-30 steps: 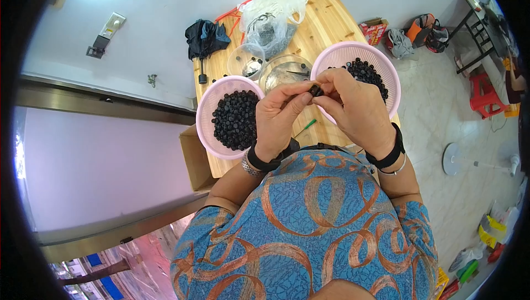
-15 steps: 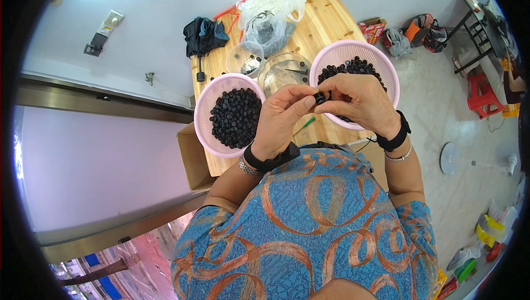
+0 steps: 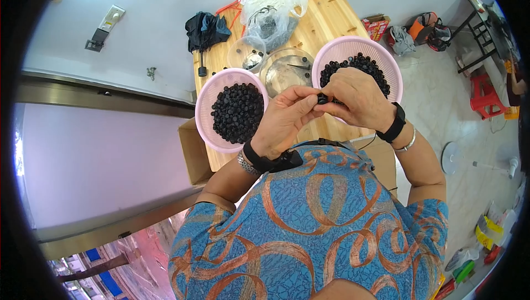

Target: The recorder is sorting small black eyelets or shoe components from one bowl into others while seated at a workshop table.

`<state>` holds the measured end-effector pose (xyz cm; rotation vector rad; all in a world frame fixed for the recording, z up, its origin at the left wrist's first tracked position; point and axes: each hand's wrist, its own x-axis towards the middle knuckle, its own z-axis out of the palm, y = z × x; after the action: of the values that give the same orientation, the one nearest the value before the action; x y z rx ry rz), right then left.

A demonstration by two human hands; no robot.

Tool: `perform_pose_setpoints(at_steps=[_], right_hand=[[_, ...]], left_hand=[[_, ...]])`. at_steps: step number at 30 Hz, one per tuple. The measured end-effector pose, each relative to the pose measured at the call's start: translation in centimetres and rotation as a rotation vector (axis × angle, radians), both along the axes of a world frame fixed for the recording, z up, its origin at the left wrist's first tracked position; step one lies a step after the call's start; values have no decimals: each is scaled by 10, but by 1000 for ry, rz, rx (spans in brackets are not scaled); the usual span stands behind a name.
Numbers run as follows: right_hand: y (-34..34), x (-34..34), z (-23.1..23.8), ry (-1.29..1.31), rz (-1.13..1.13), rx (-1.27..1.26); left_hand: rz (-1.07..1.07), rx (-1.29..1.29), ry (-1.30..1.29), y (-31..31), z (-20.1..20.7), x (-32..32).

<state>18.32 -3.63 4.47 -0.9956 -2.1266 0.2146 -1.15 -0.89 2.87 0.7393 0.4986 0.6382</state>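
A small round black part (image 3: 322, 99), like a cap, sits pinched between my two hands over the front of the table. The thumb and fingers of my left hand (image 3: 287, 113) close on it from one side. From the other side my right hand (image 3: 359, 98) grips it with bent fingers, partly covering the right basket. Left of my left hand stands a pink basket (image 3: 203, 113) filled with small black caps (image 3: 237, 113). Another pink basket (image 3: 393, 68), at the right, holds more black caps (image 3: 371, 68). The held part's details are too small to make out.
A round clear lid (image 3: 276, 82) with dark tweezers on it lies between the baskets. Behind are a clear bowl (image 3: 238, 52), plastic bags (image 3: 281, 1) and a folded dark umbrella (image 3: 205, 32). A cardboard box (image 3: 194, 153) stands at the table's left edge.
My hands have shifted slightly right and turned the black part. My right elbow has swung outward, and an orange-brown spot seen on the part is now hidden. The green-handled tool is no longer visible.
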Motion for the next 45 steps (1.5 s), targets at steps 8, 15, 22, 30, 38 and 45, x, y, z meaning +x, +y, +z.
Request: perform_pose_setpoints(at_steps=[8,15,22,30,38,45], right_hand=[[9,-7,-10,205,-178,-166],[3,-16,-1,173,-178,-1],[3,-26,3,368,-131,-19],[-4,-28,5,424,-126,-68],[-9,-26,5,546,40,-296],[-9,-35,-9,800,140,-415]], left_hand=[[77,-81,-32,10,-4,6],[43,-15,-53,11,3,-1],[35,-41,-136,12,7,-1],[-81,113,66,7,8,-5],[-170,80,21,0,12,-5],[-166,-64,-106,-2,20,-4]])
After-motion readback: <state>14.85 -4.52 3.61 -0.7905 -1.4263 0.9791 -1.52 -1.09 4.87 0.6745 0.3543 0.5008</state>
